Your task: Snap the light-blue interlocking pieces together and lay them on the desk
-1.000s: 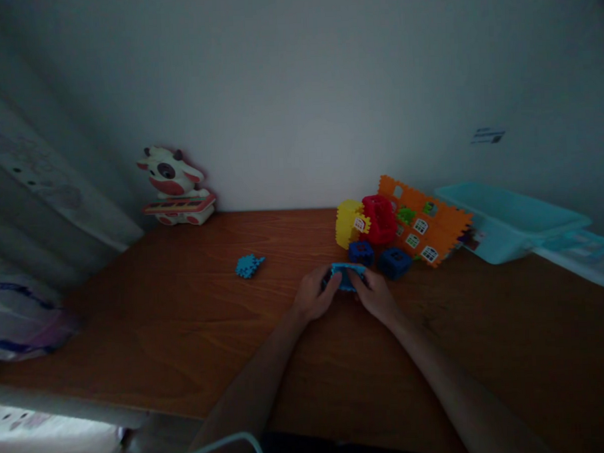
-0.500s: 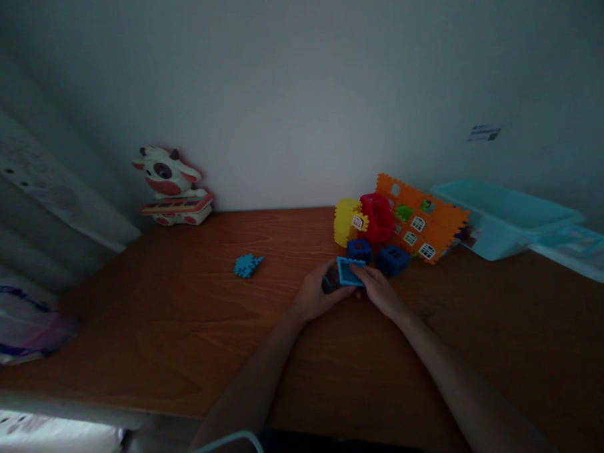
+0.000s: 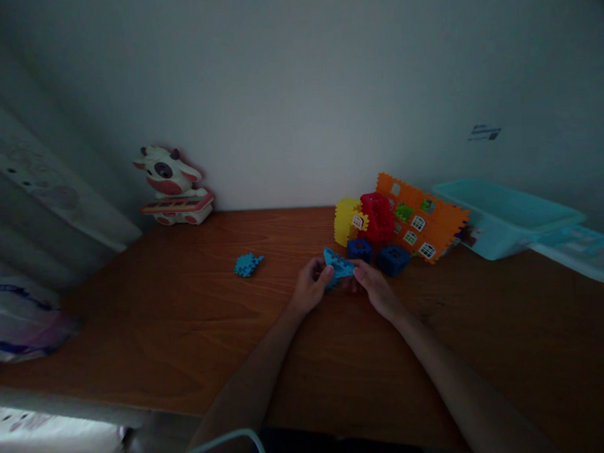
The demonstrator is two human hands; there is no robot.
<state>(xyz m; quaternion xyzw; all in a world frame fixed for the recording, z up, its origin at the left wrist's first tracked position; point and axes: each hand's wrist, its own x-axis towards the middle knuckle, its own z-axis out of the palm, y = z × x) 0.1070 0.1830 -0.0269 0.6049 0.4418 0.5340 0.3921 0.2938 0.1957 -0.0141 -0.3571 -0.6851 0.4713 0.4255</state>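
Light-blue interlocking tiles [image 3: 340,265], partly joined at an angle, are held between my two hands just above the table. My left hand [image 3: 309,286] pinches them from the left, thumb on the near face. From the right, my right hand [image 3: 375,285] grips their other end, its lower fingers curled underneath. Just beyond the hands sit two dark-blue blocks, one [image 3: 359,251] behind the tiles and another [image 3: 392,260] right of it. More light-blue toothed tiles [image 3: 247,264] lie by themselves to the left.
Behind the blocks stand a yellow piece [image 3: 346,222], a red piece [image 3: 377,216] and a leaning orange panel [image 3: 429,224] with windows. A turquoise bin [image 3: 506,217] is at right. A cow keyboard toy [image 3: 175,188] stands back left on the wooden table [image 3: 186,325].
The light-blue piece has turned from a flat square face to an angled, folded look. My left hand has shifted its hold, its thumb now on the near face.
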